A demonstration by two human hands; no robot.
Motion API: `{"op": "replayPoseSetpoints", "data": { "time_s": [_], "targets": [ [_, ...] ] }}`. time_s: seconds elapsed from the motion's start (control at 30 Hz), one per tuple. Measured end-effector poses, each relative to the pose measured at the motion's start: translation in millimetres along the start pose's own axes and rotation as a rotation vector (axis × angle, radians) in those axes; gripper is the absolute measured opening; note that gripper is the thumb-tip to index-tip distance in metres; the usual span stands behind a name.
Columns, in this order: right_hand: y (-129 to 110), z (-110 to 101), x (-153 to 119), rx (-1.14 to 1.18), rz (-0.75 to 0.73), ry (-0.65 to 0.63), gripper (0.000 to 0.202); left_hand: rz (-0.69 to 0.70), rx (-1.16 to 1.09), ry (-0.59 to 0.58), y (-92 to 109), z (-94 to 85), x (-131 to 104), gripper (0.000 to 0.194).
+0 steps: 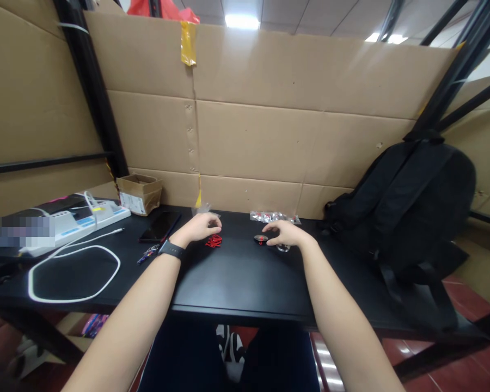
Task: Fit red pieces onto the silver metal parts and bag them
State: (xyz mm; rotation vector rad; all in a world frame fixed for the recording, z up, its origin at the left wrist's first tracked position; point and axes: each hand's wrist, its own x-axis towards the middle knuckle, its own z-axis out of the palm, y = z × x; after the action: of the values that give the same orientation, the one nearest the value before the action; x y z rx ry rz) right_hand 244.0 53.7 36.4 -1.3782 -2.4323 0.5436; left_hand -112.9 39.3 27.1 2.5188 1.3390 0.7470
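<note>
My left hand [202, 227], with a dark watch on its wrist, hovers beside a small pile of red cord-like pieces [214, 241] on the black table. Its fingers are curved, thumb and fingertips apart, nothing visible between them. Behind it lies a clear plastic bag [202, 208]. Over to the right, my right hand [286, 234] is open, its thumb and fingers spread near a small dark oval piece [261, 238] with red on it. Whether the thumb touches that piece I cannot tell. A small shiny round item [283, 248] is partly hidden beneath this hand.
Clear packets with red and silvery contents [274, 217] lie along the back. A black backpack [424, 190] stands right. Leftward are a phone [160, 226], keys [148, 254], an open cardboard box [140, 194], a power strip [85, 223] and a white cable [71, 300]. Cardboard walls surround the table.
</note>
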Motion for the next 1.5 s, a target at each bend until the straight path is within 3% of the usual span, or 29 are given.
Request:
{"op": "replayPoseSetpoints", "data": {
  "time_s": [0.17, 0.3, 0.4, 0.57, 0.83, 1.0, 1.17, 1.5],
  "targets": [
    [-17, 20, 12, -0.016, -0.077, -0.021, 0.023, 0.089, -0.014, 0.103, 21, 14.8, 7, 0.019],
    [-21, 22, 12, 0.057, -0.198, 0.135, 0.009, 0.185, -0.077, 0.095, 37, 28.0, 11, 0.019],
    [-29, 22, 13, 0.329, -0.285, 0.255, 0.012, 0.210, -0.217, 0.137, 45, 35.8, 13, 0.029],
    [-50, 34, 16, 0.888, -0.225, 0.223, 0.031, 0.236, -0.458, 0.152, 56, 41.3, 17, 0.026],
    [-68, 51, 18, 1.262, -0.144, 0.182, 0.037, 0.181, -0.684, 0.158, 60, 38.5, 18, 0.036],
    [-73, 54, 18, 1.222, -0.135, 0.224, 0.040, 0.115, -0.538, 0.242, 56, 41.5, 21, 0.027],
    [-76, 60, 17, 0.993, -0.197, 0.248, 0.071, 0.095, -0.322, 0.332, 49, 54.1, 21, 0.015],
    [-72, 61, 21, 0.834, -0.288, 0.207, 0.056, 0.058, -0.005, 0.242, 58, 43.6, 10, 0.015]
  ]
}}
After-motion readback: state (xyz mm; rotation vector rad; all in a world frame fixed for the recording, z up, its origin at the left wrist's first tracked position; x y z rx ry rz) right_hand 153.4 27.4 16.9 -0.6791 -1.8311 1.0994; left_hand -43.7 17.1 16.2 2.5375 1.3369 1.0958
